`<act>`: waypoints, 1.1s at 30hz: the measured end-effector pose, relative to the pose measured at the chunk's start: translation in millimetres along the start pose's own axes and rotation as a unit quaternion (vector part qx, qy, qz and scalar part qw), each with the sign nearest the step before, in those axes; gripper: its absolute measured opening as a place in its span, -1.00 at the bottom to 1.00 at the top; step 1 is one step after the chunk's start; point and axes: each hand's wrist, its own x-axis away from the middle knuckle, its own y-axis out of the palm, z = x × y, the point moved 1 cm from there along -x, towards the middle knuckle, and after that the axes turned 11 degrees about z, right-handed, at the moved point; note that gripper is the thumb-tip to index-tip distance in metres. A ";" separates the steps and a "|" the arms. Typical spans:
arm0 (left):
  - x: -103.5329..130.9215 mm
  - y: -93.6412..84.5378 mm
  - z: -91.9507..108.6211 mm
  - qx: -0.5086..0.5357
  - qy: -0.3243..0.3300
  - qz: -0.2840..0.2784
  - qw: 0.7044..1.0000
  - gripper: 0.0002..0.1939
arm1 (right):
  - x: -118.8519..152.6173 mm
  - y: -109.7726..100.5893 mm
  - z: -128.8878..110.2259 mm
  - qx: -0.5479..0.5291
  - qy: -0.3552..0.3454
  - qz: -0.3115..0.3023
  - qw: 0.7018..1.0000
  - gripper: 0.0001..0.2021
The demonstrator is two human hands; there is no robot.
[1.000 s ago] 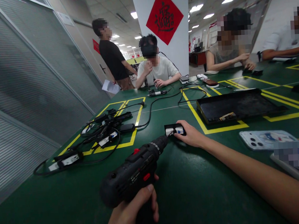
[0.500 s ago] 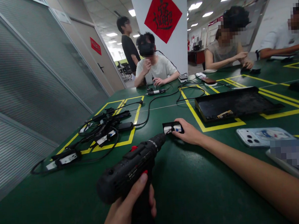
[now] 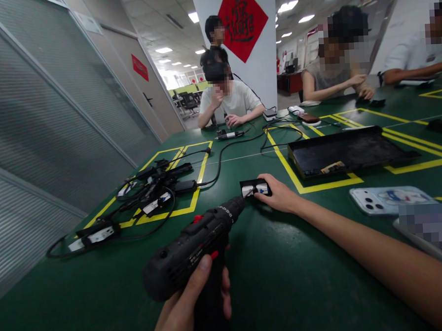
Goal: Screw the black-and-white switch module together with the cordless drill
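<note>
My left hand (image 3: 198,295) is wrapped round the handle of a black cordless drill (image 3: 188,251), thumb beside its red switch. The drill points away from me and to the right. Its bit reaches the face of a small black adapter-like block (image 3: 265,182) with white labels; whether it sits in a screw cannot be made out. Fingers of my right hand (image 3: 278,196) grip this block from its right side, close to the green table top (image 3: 278,271). The block's far side is hidden.
Black adapters and cables (image 3: 159,188) lie heaped at the left. A black tray (image 3: 342,151) lies at the right, with a phone (image 3: 389,199) nearer me. A pen-shaped tool (image 3: 230,135) lies farther back. Several people sit around the table; one person (image 3: 214,30) stands behind.
The standing person in the background has moved right, behind the seated one. My left thumb has shifted slightly on the drill; the drill, block and right hand stay nearly in place.
</note>
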 end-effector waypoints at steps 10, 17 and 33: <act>1.7 -3.2 3.0 -0.086 -0.038 0.006 0.995 -0.49 | -0.1 -0.8 -1.0 0.001 0.001 -0.002 1.000 -0.55; 1.1 -0.1 3.6 -0.067 -0.024 0.003 0.997 -0.54 | -0.2 0.1 0.1 0.004 -0.003 0.000 1.000 -0.55; 0.3 2.8 1.1 -0.058 0.018 -0.012 0.998 -0.42 | 0.4 0.9 2.1 0.003 -0.002 0.006 1.000 -0.53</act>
